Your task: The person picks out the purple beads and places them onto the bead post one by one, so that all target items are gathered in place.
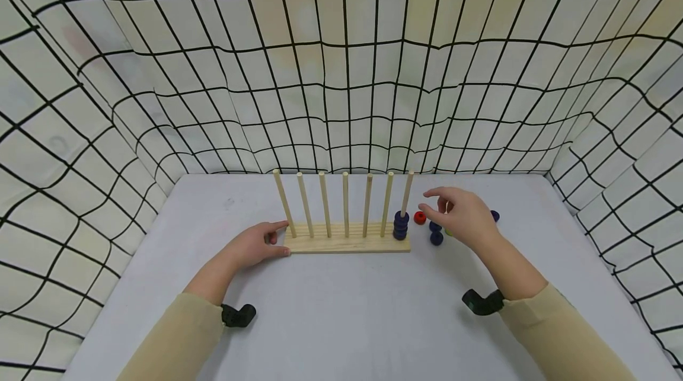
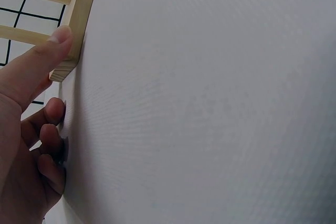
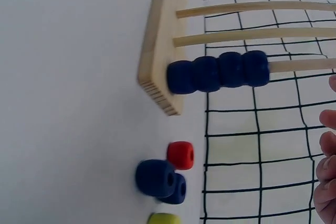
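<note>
A wooden peg board [image 1: 347,245] with several upright pegs stands on the table. Several dark blue beads [image 3: 218,72] are stacked on its rightmost peg. My left hand [image 1: 259,243] pinches the board's left end, thumb at the front edge and index finger behind. My right hand [image 1: 463,215] hovers to the right of the beaded peg, thumb and index finger apart, holding nothing that I can see. Under and beside it lie a red bead [image 1: 420,217], two blue beads [image 3: 156,177] and a yellow-green bead [image 3: 164,219], partly hidden by the hand in the head view.
Another dark blue bead [image 1: 495,215] lies right of my right hand. White cloth covers the table [image 1: 347,316]. Black netting [image 1: 347,85] over pale walls rises at the back and both sides. A black wrist device [image 1: 482,302] sits at each sleeve cuff.
</note>
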Action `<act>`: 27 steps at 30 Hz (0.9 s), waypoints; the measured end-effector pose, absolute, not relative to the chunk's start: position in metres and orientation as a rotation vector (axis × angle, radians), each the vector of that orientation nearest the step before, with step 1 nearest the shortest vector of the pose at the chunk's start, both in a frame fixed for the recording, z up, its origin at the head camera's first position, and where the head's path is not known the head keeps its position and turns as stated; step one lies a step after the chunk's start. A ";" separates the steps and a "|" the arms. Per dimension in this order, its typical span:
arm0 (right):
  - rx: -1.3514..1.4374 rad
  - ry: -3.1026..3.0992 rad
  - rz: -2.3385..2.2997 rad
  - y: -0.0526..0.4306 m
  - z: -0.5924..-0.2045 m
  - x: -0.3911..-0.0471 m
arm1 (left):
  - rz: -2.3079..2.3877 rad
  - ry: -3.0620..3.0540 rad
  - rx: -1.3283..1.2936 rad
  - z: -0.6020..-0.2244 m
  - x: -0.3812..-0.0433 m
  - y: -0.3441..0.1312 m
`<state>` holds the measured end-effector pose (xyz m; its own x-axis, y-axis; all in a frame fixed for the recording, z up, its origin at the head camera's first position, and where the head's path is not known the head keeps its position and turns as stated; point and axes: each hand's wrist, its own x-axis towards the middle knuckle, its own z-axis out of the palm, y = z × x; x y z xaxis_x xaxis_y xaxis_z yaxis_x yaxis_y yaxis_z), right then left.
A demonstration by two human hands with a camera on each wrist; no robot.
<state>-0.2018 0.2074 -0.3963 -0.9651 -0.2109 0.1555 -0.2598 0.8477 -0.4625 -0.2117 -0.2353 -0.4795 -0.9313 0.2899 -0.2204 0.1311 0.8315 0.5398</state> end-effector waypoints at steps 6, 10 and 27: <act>0.406 -2.986 0.689 0.217 -0.412 -0.200 | 0.772 2.714 0.307 -0.478 -0.212 -0.235; 0.411 -3.029 0.666 0.223 -0.421 -0.197 | 0.783 2.708 0.300 -0.478 -0.212 -0.234; 0.585 -3.112 0.504 0.255 -0.443 -0.192 | 0.771 2.713 0.302 -0.480 -0.213 -0.235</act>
<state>-0.1923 0.2551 -0.4430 -0.9313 -0.3641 -0.0056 -0.3437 0.8840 -0.3169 -0.2130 -0.2353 -0.4797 -0.9318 0.2802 -0.2307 0.1171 0.8338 0.5396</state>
